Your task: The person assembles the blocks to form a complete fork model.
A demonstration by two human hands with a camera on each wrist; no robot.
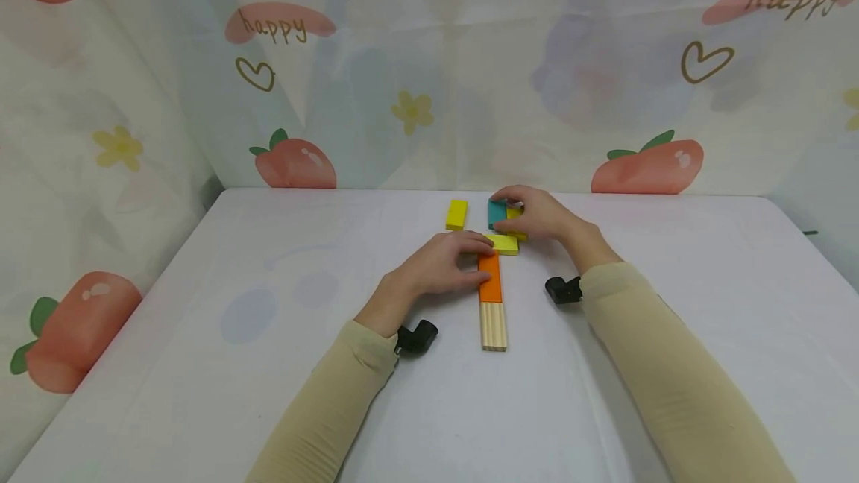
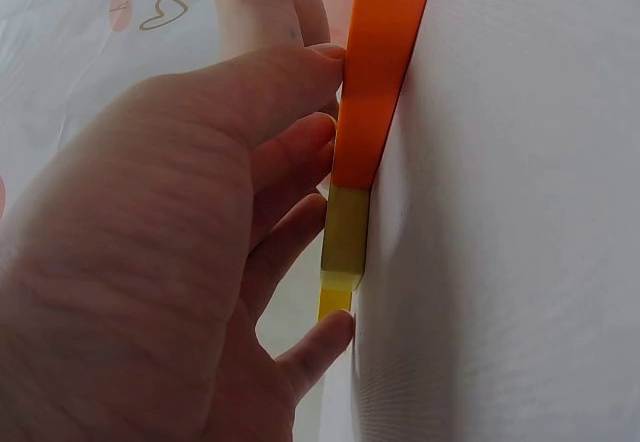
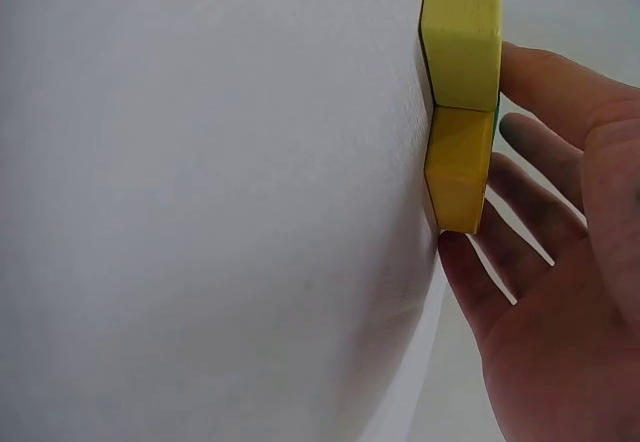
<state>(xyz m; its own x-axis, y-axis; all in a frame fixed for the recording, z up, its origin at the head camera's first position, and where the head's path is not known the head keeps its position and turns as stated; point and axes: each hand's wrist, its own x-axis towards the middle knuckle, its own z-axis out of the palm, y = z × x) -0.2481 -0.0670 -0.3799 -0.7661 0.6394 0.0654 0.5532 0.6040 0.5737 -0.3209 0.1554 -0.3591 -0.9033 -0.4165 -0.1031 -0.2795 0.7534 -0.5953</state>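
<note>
In the head view, a row holds a bare-wood striped piece (image 1: pixel 493 326), an orange block (image 1: pixel 491 279) and a light yellow block (image 1: pixel 505 244) set crosswise at its far end. My left hand (image 1: pixel 446 263) lies along the left side, thumb touching the orange block and fingers extended toward the light yellow one. Beyond them, a teal block (image 1: pixel 496 212) lies beside a deeper yellow block (image 1: pixel 515 223). My right hand (image 1: pixel 542 213) pinches the teal block between thumb and index finger, partly covering the deeper yellow block. The right wrist view shows its other fingers beside that block (image 3: pixel 460 172).
Another yellow block (image 1: pixel 456 215) lies apart, left of the teal one. All blocks are on a white-covered table (image 1: pixel 201 393). A printed cloth (image 1: pixel 470 58) hangs along the table's back edge. Black wrist cameras (image 1: pixel 417 337) sit at both sleeve cuffs.
</note>
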